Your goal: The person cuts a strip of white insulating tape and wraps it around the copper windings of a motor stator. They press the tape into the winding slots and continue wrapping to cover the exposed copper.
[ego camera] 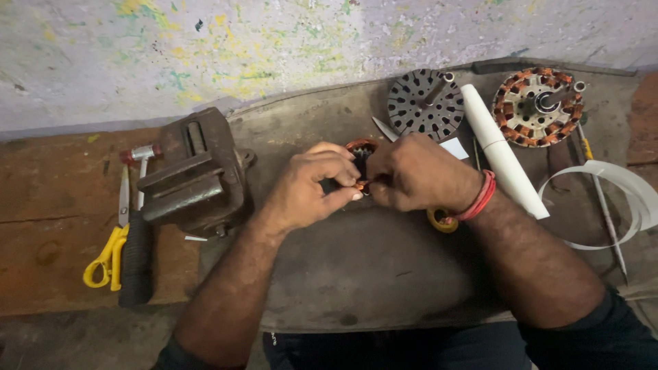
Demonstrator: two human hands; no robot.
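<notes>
Two bare forearms reach up from the bottom of the frame to a small copper-wound stator [361, 152] held at the centre of a worn grey bench mat [356, 274].

Left hand [308, 188] closes its fingers around the stator's near side, while the right hand [411, 175], a red band [480, 199] at its wrist, pinches the winding from the other side. At left centre stands a rusty bench vise [195, 175], with yellow-handled scissors [110, 247] and a hammer [137, 233] beside it. In the upper right lie a slotted dark rotor disc [425, 103], a white tube [504, 151] and a larger wound stator [538, 106]; a white strip [627, 185] curls at the right edge.
</notes>
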